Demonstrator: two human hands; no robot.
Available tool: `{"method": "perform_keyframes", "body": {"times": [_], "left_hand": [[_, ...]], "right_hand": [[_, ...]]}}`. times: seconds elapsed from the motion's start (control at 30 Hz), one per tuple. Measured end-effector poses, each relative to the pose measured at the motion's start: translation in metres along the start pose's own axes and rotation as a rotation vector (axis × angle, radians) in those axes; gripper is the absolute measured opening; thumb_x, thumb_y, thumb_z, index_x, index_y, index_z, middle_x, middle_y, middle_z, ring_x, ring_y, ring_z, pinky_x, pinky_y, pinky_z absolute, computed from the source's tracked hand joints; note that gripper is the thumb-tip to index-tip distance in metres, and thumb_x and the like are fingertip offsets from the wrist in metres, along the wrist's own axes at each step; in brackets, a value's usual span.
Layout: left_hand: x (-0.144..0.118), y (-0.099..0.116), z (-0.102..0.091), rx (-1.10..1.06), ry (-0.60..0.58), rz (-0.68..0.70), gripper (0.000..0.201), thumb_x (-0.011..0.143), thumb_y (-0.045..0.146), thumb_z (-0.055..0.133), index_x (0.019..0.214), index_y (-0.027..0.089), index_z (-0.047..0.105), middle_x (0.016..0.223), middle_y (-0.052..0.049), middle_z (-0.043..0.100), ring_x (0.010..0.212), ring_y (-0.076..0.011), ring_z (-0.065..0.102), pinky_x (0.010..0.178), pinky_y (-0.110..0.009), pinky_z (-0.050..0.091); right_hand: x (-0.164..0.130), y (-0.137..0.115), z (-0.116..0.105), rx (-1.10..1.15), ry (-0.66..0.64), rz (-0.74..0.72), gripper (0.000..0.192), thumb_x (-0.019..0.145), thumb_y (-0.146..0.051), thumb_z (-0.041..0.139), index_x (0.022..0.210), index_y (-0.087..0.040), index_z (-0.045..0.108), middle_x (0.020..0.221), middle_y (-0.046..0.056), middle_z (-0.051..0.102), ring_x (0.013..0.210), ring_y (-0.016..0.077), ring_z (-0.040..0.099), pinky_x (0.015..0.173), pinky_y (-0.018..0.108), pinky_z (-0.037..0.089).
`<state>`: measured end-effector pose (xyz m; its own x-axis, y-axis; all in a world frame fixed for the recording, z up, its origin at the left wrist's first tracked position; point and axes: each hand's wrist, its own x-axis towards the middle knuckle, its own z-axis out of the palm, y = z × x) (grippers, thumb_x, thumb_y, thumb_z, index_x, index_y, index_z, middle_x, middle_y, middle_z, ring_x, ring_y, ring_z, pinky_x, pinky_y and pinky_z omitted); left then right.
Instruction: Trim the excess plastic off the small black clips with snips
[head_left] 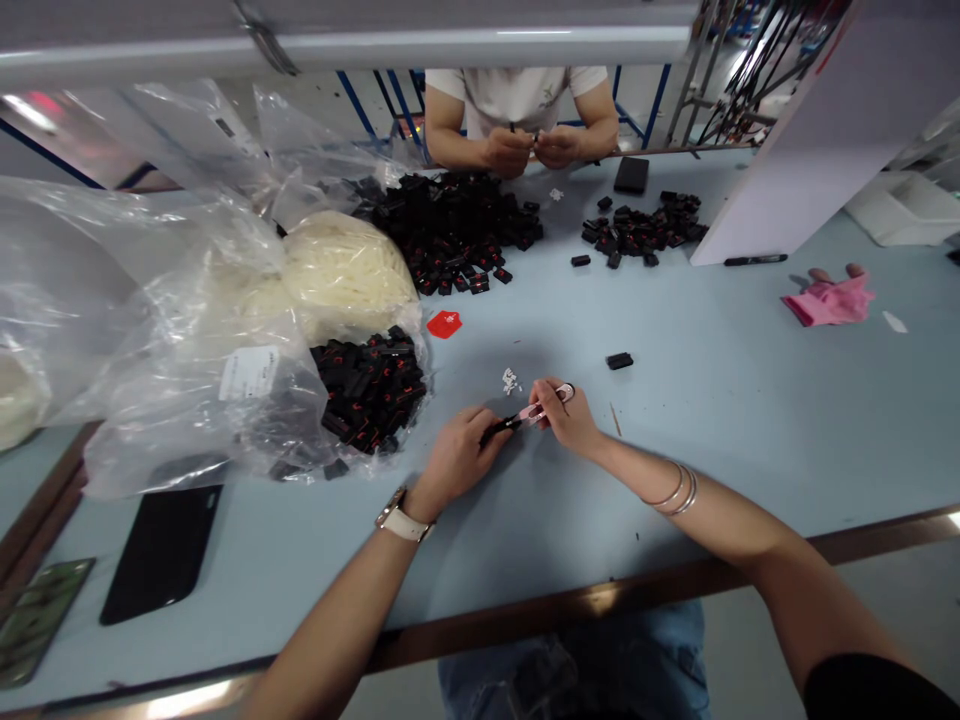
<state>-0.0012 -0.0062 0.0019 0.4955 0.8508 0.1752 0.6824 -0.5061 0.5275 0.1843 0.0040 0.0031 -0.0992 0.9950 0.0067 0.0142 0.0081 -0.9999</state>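
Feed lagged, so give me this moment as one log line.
left hand: holds black part | right hand: holds snips at part | white scraps beside | table

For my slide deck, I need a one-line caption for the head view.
Left hand steadies a small black part while right hand applies pink snips on a blue table.

Small black part (pixel 496 430), pink snips (pixel 541 408), held low over pale-blue table (pixel 712 420)

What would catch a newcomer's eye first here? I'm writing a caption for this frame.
The two hands meeting at the table's middle: the right hand holds small pink snips against a black part in the left hand. Behind them sprawl piles of black parts, and clear plastic bags crowd the left.
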Motion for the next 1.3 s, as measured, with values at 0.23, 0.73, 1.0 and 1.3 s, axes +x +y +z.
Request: {"method": "perform_keyframes", "body": {"times": [0.23,0.73,1.0,1.3], "left_hand": [[0.0,0.0,0.001,0.0,0.0,-0.015,0.019,0.091,0.029,0.049,0.075,0.019,0.053,0.072,-0.002,0.053,0.065,-0.0153,0.05,0.059,-0.027,0.038],[0.0,-0.001,0.002,0.02,0.005,0.003,0.017,0.091,0.027,0.049,0.077,0.018,0.053,0.073,-0.003,0.054,0.067,-0.0167,0.051,0.06,-0.028,0.039],[0.0,-0.001,0.0,0.008,-0.002,-0.016,0.017,0.091,0.029,0.05,0.078,0.018,0.053,0.073,-0.003,0.054,0.066,-0.0155,0.052,0.058,-0.026,0.037],[0.0,0.0,0.001,0.011,0.004,0.0,0.019,0.092,0.03,0.049,0.078,0.018,0.053,0.073,-0.002,0.054,0.066,-0.0155,0.05,0.057,-0.026,0.037]], "right_hand": [[0.0,0.009,0.0,-0.127,-0.039,-0.067,0.05,0.09,-0.062,0.034,0.068,-0.02,0.05,0.053,-0.004,0.049,0.044,0.0086,0.047,0.046,0.022,0.036],[0.003,0.005,0.002,-0.171,-0.025,-0.054,0.047,0.09,-0.06,0.035,0.067,-0.021,0.048,0.05,-0.004,0.047,0.043,0.0091,0.045,0.046,0.023,0.036],[0.01,0.001,-0.005,0.042,0.015,0.043,0.054,0.081,-0.07,0.042,0.063,-0.019,0.05,0.045,-0.004,0.048,0.039,0.0086,0.044,0.041,0.022,0.033],[0.006,0.002,-0.002,0.082,-0.038,0.043,0.052,0.08,-0.069,0.045,0.066,-0.019,0.052,0.048,-0.004,0.049,0.041,0.0085,0.045,0.042,0.022,0.035]]}}
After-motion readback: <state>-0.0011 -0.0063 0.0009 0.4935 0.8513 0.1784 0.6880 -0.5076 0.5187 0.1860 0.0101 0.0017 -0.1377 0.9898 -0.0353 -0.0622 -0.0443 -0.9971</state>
